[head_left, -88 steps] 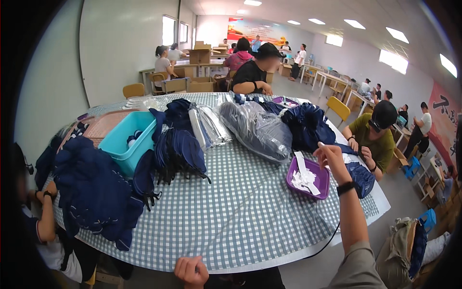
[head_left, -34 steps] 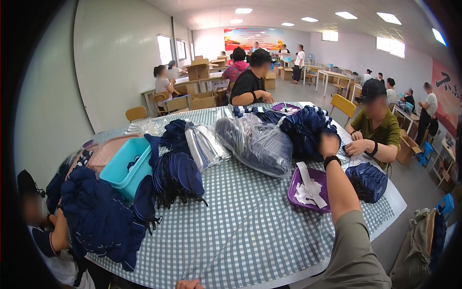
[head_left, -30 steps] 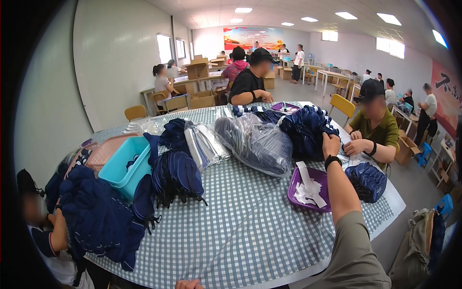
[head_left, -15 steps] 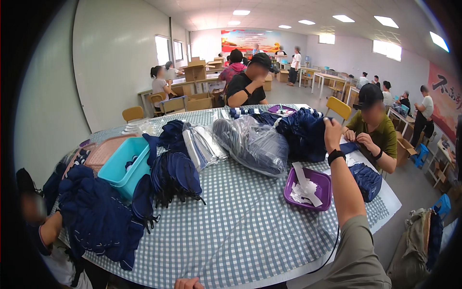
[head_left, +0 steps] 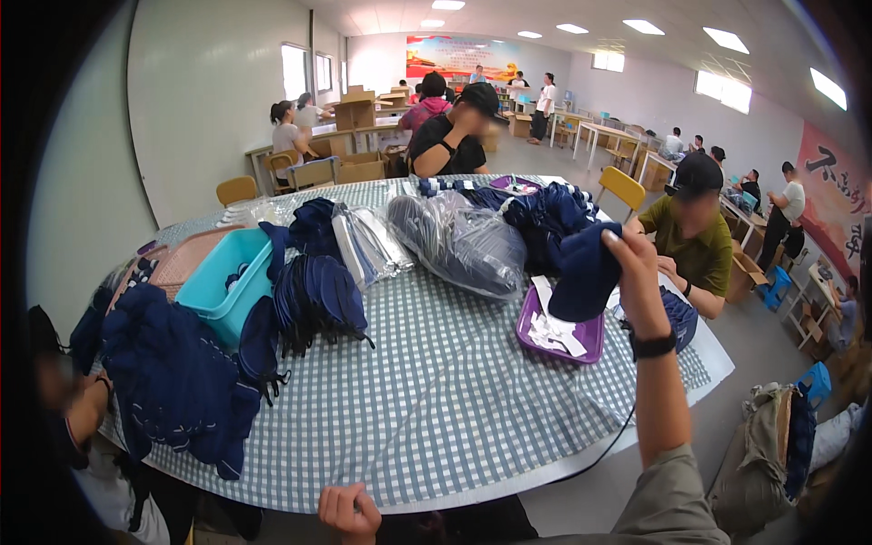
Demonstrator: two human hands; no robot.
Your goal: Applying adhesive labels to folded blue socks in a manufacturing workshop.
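Two purple trays on this checked tablecloth (head_left: 427,391) — the near purple tray (head_left: 559,354) full of white paper strips (head_left: 549,334), the far purple tray (head_left: 497,184) right up at the back edge. One turquoise bin (head_left: 245,306) on the left, one pink basket (head_left: 195,254) just behind it, one clear plastic bag (head_left: 459,245) bulging with dark pieces mid-table. Three co-workers around the table: one in black (head_left: 463,136) at the far side, one in olive (head_left: 695,236) at the right, one at the left rim.

And to the hands! The right hand (head_left: 640,272) has thumb and fingers pinched narrow on a single navy cloth piece (head_left: 584,277) — up it hangs, over the near tray's upper right part, in front of the navy heap (head_left: 554,213). The left hand (head_left: 350,510) sits low at the near edge, fingers curled into a loose fist; what the palm has, I can't tell.
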